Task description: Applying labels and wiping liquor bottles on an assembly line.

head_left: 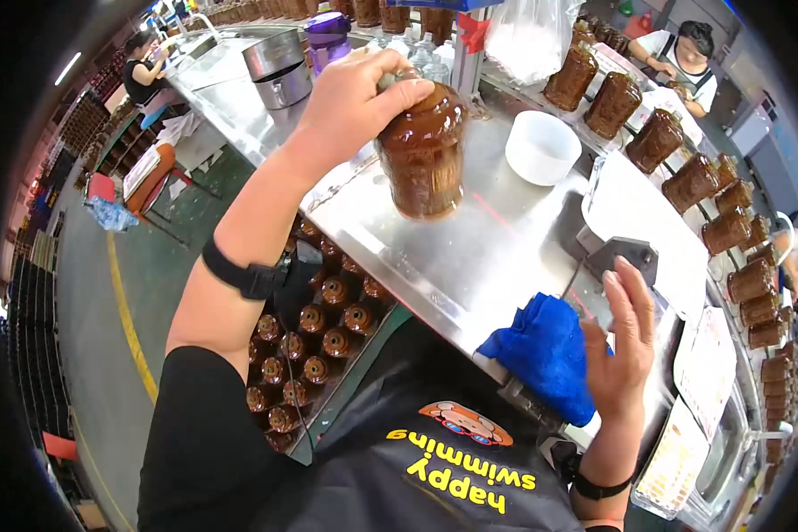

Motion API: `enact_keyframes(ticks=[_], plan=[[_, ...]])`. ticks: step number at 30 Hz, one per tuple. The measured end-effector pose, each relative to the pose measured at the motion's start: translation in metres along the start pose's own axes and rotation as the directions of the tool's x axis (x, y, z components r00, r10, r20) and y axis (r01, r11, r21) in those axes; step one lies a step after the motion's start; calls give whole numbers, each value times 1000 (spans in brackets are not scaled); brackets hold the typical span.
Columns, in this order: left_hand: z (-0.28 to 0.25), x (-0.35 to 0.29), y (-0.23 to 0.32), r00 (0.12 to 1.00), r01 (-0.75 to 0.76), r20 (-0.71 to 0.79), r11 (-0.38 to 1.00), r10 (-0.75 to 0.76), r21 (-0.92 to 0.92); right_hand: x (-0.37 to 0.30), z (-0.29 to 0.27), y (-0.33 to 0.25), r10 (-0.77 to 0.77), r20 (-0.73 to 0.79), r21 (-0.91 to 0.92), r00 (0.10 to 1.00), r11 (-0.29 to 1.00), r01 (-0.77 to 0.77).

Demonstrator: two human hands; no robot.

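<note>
My left hand (355, 102) is wrapped round the top of a brown bottle (424, 168), roughly upright by the worktop's (399, 244) near edge; I can't tell whether its base touches. My right hand (625, 350) appears empty, fingers apart, beside a blue cloth (545, 350) bunched at that edge. I judge this as positioning the bottle—the next move calls for a steady top grip. Bare metal reaches toward a white bowl (536, 168), giving sideways room; below the near edge sit packed bottles (335, 291)—a knock risk.
</note>
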State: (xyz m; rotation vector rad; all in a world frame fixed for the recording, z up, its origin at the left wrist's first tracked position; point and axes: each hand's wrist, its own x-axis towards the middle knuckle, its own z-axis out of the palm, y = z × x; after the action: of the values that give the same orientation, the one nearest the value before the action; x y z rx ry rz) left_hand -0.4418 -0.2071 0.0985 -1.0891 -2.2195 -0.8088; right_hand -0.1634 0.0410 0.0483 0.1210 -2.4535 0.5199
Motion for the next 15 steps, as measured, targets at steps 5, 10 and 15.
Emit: enact_keyframes(ticks=[5, 10, 15], plan=[[69, 40, -74, 995, -34, -87, 993, 44, 111, 20, -34, 36, 155, -11, -121, 988, 980, -155], [131, 58, -113, 980, 178, -125, 970, -158, 164, 69, -49, 121, 146, 18, -208, 989, 968, -139], [157, 69, -115, 975, 223, -60, 953, -215, 204, 154, -28, 240, 143, 52, -261, 988, 957, -125]])
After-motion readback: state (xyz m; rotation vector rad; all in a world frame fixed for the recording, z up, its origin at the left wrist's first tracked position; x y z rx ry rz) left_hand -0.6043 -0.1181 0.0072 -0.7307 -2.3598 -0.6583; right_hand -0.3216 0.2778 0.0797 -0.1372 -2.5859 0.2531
